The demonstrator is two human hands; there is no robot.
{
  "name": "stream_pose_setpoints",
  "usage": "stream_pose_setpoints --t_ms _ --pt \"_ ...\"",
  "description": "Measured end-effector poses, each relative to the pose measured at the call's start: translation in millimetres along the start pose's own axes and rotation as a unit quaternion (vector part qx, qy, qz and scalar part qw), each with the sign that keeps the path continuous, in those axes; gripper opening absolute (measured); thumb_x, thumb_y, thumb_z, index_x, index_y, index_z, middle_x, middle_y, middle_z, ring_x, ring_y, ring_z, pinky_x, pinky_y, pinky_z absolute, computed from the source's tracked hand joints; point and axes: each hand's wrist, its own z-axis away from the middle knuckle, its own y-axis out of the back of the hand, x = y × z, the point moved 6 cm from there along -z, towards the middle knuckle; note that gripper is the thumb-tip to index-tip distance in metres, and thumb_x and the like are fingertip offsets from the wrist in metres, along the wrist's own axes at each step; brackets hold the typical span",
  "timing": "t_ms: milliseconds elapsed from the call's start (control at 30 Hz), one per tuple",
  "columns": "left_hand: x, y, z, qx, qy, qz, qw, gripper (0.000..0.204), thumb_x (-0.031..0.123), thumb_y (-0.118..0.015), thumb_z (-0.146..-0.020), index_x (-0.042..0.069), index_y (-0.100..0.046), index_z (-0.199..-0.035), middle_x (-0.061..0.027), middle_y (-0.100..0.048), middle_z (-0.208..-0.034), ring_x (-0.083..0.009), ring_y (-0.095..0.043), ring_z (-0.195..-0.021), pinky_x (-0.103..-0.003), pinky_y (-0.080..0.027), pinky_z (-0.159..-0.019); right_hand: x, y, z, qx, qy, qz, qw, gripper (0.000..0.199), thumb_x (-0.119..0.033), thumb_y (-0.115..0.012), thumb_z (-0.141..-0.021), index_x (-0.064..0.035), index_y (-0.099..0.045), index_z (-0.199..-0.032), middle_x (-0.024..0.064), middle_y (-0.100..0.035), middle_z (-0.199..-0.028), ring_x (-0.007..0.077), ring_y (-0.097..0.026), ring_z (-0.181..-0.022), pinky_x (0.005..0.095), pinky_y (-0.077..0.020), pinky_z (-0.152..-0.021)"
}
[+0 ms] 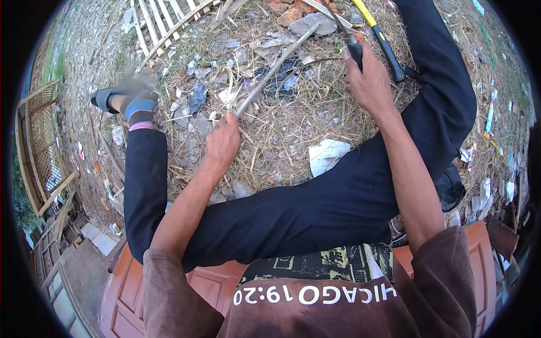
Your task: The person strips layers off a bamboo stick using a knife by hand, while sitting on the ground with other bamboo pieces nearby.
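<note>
While the thin stick (273, 70) lies slanted across the dry grass (282, 129) between your legs, stones (313, 23), a scrap of white paper (327, 155) and a yellow-handled tool (383, 39) lie around it. Your left hand (221, 141) is closed around the stick's near end; your right hand (369, 81) is clenched on a dark-handled blade (345, 35).

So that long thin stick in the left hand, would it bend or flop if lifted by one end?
The stick looks straight and unsagging while the left hand grips only its near end, so probably stiff. It is slender, so likely light. It might flex slightly or split under force.
</note>
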Motion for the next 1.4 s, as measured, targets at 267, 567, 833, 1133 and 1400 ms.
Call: stream_pose_setpoints --t_ms 267,567,833,1133,1400 --pt "-5 -1 1 -0.067 0.015 0.006 0.998 0.012 0.013 -0.045 -0.098 0.002 -0.039 -0.098 -0.0210 -0.064 -0.083 -0.0376 -0.068 -0.068 -0.046 -0.056 -0.053 1 -3 5 0.009 0.013 0.025 1.000 0.030 -0.032 -0.052 -0.096 -0.0022 -0.052 -0.104 0.0238 -0.067 -0.079 0.0437 -0.065 -0.078 0.0523 -0.0456 -0.072" --pt "-9 6 -6 -0.065 0.023 0.057 0.996 0.029 0.031 -0.043 -0.102 0.003 -0.038 -0.097 -0.0251 -0.064 -0.069 -0.0425 -0.065 -0.064 -0.052 -0.050 -0.052 14 -20 -2 -0.026 -0.037 0.122 0.992 0.032 -0.031 -0.052 -0.096 -0.0004 -0.051 -0.105 0.0263 -0.066 -0.080 0.0459 -0.064 -0.081 0.0559 -0.0435 -0.075" --pt "-41 41 -31 -0.083 0.033 0.108 0.990 0.051 0.049 -0.036 -0.102 0.004 -0.058 -0.093 -0.0257 -0.065 -0.076 -0.0472 -0.064 -0.075 -0.056 -0.049 -0.068 5 -16 -5 0.005 -0.032 0.029 0.999 0.030 -0.030 -0.054 -0.096 -0.0010 -0.049 -0.105 0.0275 -0.065 -0.078 0.0482 -0.063 -0.076 0.0571 -0.0438 -0.069" --pt "-55 43 -55 -0.043 0.003 0.005 0.999 0.043 0.042 -0.039 -0.103 0.005 -0.056 -0.092 -0.0225 -0.065 -0.081 -0.0448 -0.063 -0.076 -0.054 -0.049 -0.065 21 -35 -2 -0.044 -0.057 0.082 0.994 0.028 -0.026 -0.053 -0.097 -0.0001 -0.046 -0.104 0.0291 -0.063 -0.076 0.0503 -0.062 -0.073 0.0592 -0.0451 -0.069" --pt "-45 48 -60 0.000 -0.009 -0.074 0.997 0.046 0.043 -0.041 -0.102 0.004 -0.061 -0.088 -0.0201 -0.068 -0.086 -0.0389 -0.068 -0.074 -0.048 -0.055 -0.064 17 -39 1 -0.046 -0.050 0.087 0.994 0.024 -0.021 -0.053 -0.096 0.0007 -0.044 -0.101 0.0303 -0.064 -0.077 0.0504 -0.063 -0.074 0.0591 -0.0476 -0.069"
